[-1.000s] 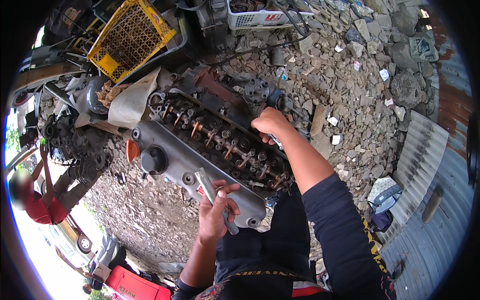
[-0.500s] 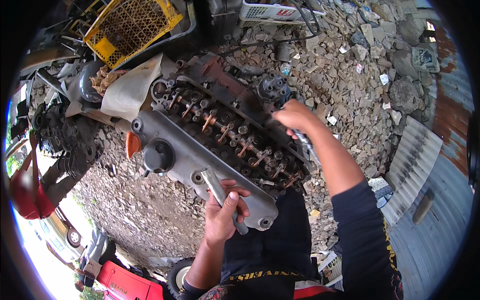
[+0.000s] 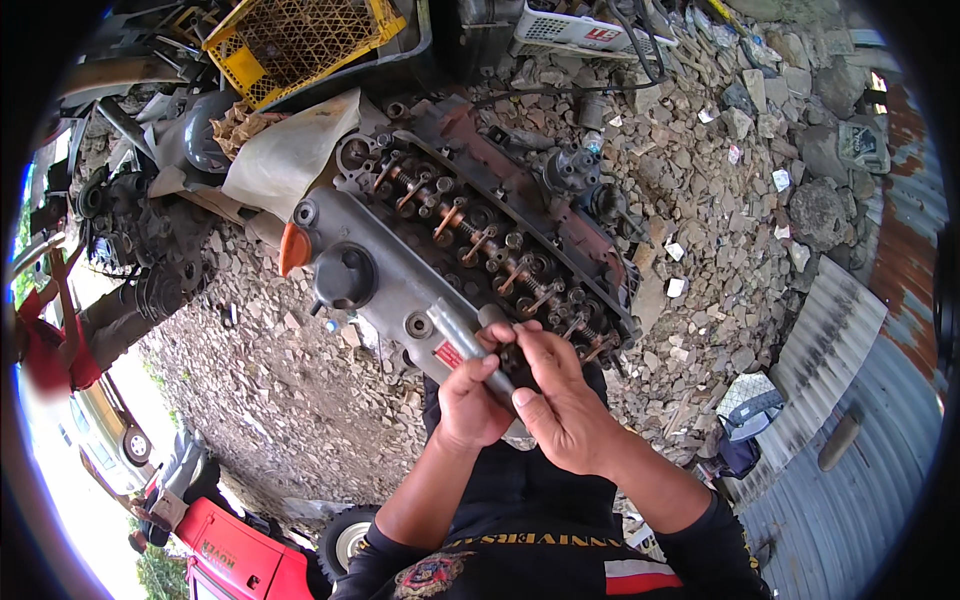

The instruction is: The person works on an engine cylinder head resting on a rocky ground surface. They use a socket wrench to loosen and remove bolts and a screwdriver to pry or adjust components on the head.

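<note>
A grey metal pipe [image 3: 458, 333] slants across the valve cover, with my left hand [image 3: 472, 405] closed around its lower part. Close against that lower end is my right hand [image 3: 565, 400]; its fingers are curled and its thumb lies near the pipe. What my right hand grips is hidden behind its fingers. Below both hands lies the grey valve cover [image 3: 385, 305], with a black cap and an orange piece at its far left end. Beside it, the engine's cylinder head [image 3: 480, 240] shows its rocker arms and springs uncovered.
A distributor [image 3: 570, 172] stands at the engine's far right side. Beyond are a yellow crate [image 3: 300, 45] and a white basket [image 3: 575, 35]. Rubble covers the ground, with corrugated sheets [image 3: 850, 480] at right. A person in red [image 3: 55, 345] is at far left, near a red vehicle [image 3: 240, 555].
My right hand has come from the engine's right side, where it held a shiny tool, to my left hand. The pipe has moved slightly right and farther away. The view has shifted.
</note>
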The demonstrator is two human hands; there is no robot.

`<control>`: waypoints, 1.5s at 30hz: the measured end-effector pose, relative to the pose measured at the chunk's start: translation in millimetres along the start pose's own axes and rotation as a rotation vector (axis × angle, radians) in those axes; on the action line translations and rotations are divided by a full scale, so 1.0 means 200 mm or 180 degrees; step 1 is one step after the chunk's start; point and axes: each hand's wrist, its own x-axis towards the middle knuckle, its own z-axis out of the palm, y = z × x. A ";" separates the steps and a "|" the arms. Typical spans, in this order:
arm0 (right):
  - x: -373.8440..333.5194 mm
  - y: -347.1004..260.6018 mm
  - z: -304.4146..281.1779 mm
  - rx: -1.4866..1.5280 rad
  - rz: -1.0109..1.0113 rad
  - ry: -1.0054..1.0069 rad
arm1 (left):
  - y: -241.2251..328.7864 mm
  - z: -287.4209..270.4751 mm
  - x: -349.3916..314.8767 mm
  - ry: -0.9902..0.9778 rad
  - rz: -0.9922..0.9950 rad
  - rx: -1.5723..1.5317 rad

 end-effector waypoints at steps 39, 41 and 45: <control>0.55 0.76 -0.50 0.1341 0.0778 0.1960 | 0.10 0.09 -0.14 -0.0141 -0.0116 0.1133; 0.58 0.82 -0.47 0.1159 0.0630 0.1918 | 0.10 0.09 -0.11 -0.0095 -0.0096 0.1173; 0.60 0.94 -0.39 0.1055 0.0592 0.1584 | 0.09 0.09 -0.07 -0.0032 -0.0140 0.1184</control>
